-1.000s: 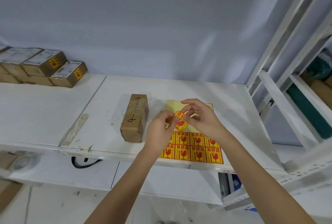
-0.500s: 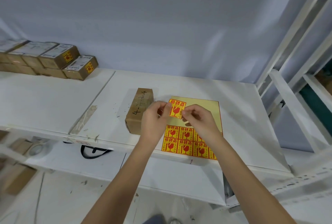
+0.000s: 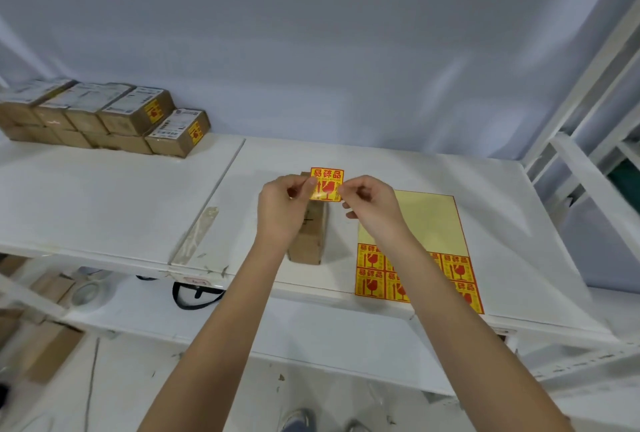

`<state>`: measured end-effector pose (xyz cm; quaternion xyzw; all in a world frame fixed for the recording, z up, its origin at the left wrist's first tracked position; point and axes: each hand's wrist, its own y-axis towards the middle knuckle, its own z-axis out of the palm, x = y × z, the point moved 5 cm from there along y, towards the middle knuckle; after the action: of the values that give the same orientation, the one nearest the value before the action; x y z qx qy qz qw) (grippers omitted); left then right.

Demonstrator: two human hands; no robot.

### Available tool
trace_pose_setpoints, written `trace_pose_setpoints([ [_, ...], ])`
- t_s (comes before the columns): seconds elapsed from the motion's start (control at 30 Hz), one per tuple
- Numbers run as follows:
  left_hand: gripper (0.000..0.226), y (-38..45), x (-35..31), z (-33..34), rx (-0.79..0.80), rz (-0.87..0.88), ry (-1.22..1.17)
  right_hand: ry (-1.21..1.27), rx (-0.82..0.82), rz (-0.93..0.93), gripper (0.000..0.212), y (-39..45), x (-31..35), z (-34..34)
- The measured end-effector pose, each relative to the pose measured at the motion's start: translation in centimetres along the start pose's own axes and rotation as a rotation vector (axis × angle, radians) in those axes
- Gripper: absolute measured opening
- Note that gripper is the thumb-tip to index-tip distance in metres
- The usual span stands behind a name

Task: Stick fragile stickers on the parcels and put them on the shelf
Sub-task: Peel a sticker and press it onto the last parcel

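A yellow and red fragile sticker (image 3: pixel 326 184) is held up flat between both hands. My left hand (image 3: pixel 282 209) pinches its left edge and my right hand (image 3: pixel 372 206) pinches its right edge. Directly under the sticker a long brown cardboard parcel (image 3: pixel 309 237) lies on the white shelf top (image 3: pixel 114 196), partly hidden by my left hand. To the right lies the sticker sheet (image 3: pixel 422 223), its upper part bare backing, with several stickers left along the bottom.
A stack of brown parcels (image 3: pixel 114 119) with labels and fragile stickers stands at the back left against the wall. White shelf uprights (image 3: pixel 588 126) rise on the right. A lower shelf holds a tape roll (image 3: pixel 86 293) and a black cord (image 3: pixel 194 296).
Both hands peeled the sticker off the sheet and carried it left, from over the sheet to above the parcel. The camera view shifted, so the sheet now appears further right.
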<state>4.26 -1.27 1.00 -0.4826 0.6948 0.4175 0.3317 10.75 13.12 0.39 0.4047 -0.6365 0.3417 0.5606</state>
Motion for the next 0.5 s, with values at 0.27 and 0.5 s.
trace_pose_setpoints([
  [0.27,0.032,4.1,2.4,-0.5,0.173,-0.088,-0.004,-0.095,-0.119,0.139,0.020,2.5,0.4,2.6],
  [0.5,0.020,4.7,4.4,-0.4,0.275,-0.016,-0.025,-0.212,-0.115,0.083,0.010,1.8,-0.2,3.4],
])
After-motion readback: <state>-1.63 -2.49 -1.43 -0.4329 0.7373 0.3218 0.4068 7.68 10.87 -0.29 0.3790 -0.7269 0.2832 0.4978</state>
